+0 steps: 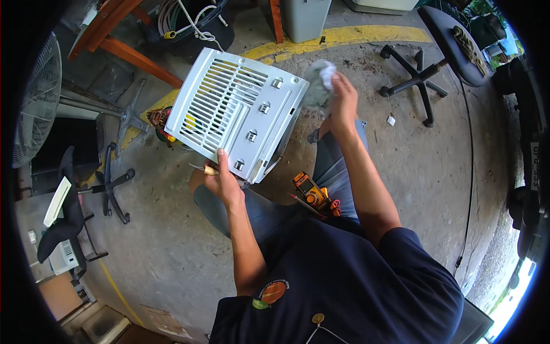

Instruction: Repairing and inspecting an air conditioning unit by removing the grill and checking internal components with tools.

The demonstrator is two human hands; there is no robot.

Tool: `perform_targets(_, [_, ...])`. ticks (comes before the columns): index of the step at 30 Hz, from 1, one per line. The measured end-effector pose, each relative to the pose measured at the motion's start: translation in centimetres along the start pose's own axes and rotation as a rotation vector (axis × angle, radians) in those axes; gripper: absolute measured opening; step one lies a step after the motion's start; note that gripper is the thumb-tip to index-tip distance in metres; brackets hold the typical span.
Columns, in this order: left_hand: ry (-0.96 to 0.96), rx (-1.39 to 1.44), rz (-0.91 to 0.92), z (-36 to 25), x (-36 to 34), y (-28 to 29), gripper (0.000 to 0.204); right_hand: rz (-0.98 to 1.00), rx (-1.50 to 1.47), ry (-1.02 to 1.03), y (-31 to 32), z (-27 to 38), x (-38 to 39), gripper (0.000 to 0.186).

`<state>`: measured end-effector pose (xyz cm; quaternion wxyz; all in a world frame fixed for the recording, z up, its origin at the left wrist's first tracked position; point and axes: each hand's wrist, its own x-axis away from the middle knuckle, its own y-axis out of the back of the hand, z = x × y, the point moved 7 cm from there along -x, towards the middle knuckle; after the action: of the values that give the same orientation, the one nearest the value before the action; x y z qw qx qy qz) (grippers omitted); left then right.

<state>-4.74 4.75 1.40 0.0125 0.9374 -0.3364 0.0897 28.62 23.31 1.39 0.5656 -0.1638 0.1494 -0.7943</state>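
Observation:
A white slotted metal cover panel (235, 109) with several raised feet is tilted up in front of me. My left hand (222, 178) grips its near lower edge. My right hand (342, 100) is raised at the panel's right edge and is shut on a crumpled grey-white rag (318, 83), which presses against that edge. An orange and yellow multimeter (309, 192) with a red probe rests on my lap between my forearms. A small wooden-handled tool (205, 169) lies just left of my left hand.
Concrete floor with a curved yellow line (344, 37). A black office chair (435, 51) stands at the far right, a chair base (112, 186) and a standing fan (37, 103) at the left. Coiled hoses (183, 20), a wooden frame (114, 43) and a grey bin (303, 17) lie beyond the panel.

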Motion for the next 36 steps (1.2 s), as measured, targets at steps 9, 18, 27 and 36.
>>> perform_targets(9, [-0.034,0.023,0.004,0.4,-0.1,0.7,0.036,0.521,0.442,0.108,-5.7,4.1,1.1,0.034])
perform_targets(18, [-0.024,-0.025,0.022,0.3,-0.2,0.7,0.036,0.472,1.081,0.313,-7.2,6.8,0.5,0.029])
perform_targets(27, [-0.022,0.019,-0.005,-0.1,0.2,0.3,0.032,-0.092,0.425,0.194,1.7,7.7,-1.1,0.031])
perform_targets(36, [-0.035,-0.026,0.009,0.7,-0.2,0.6,0.037,0.578,1.266,1.152,-6.7,6.5,6.7,0.038])
